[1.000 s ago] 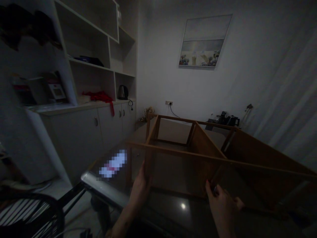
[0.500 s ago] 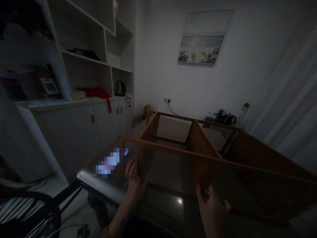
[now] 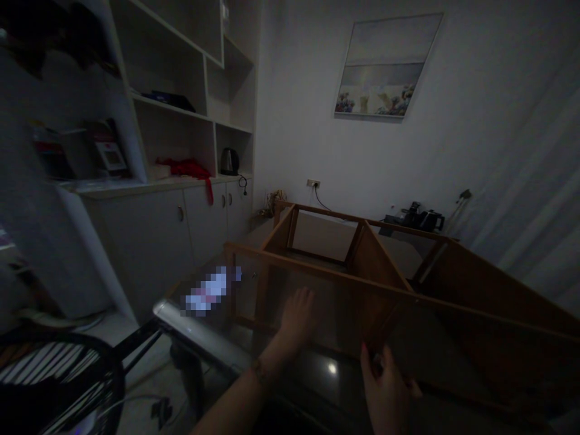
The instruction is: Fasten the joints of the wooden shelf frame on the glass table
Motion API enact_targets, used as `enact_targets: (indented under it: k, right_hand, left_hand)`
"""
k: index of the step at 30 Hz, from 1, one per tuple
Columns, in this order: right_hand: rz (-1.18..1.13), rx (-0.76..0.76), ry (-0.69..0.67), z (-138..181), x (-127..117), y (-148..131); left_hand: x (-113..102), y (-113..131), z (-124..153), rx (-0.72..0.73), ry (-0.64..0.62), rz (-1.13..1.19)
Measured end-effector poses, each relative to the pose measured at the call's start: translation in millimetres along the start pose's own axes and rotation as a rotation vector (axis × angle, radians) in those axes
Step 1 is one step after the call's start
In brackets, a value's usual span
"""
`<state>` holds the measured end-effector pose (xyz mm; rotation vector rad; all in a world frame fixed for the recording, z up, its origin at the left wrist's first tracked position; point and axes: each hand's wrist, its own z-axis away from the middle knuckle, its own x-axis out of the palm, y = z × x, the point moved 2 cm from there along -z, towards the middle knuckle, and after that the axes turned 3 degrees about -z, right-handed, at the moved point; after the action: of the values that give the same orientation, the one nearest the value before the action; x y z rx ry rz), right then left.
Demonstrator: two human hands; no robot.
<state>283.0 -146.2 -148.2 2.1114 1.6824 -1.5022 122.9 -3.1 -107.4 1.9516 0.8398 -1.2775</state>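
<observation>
A wooden cabinet frame (image 3: pixel 362 266) with open compartments lies on a dark glossy table (image 3: pixel 317 374) in front of me. My left hand (image 3: pixel 296 317) reaches into the frame's near compartment, fingers stretched out and flat, holding nothing. My right hand (image 3: pixel 387 393) is at the frame's near lower edge, fingers curled as if pinching something small that I cannot make out in the dim light.
A lit phone (image 3: pixel 208 292) lies on the table's left corner. White cupboards and shelves (image 3: pixel 172 181) line the left wall, with a kettle (image 3: pixel 228 162) and red cloth (image 3: pixel 185 167). A dark wire chair (image 3: pixel 54 380) stands at lower left. Dark items (image 3: pixel 417 216) sit by the far wall.
My left hand has left the frame's left upright and moved right, into the near compartment, opening flat. My right hand has stayed at the frame's lower edge.
</observation>
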Motion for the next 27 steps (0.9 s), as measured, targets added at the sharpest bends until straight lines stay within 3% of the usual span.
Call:
enact_targets:
  k: [4,9,20,27]
  right_hand:
    - [-0.082,0.048,-0.021,-1,1,1]
    - [-0.131,0.066,-0.042,1,1,-1]
    - [-0.080,-0.002,-0.010,5,-1,-1]
    - [-0.025,-0.012,-0.031,6,2,2]
  left_hand:
    - [16,-9,-5,-0.082,-0.159,-0.010]
    - [12,-8,-11,-0.045,-0.203,-0.016]
    - [25,6,-25,0.110,-0.112,-0.045]
    - [28,4,-34,0.308,-0.119,-0.035]
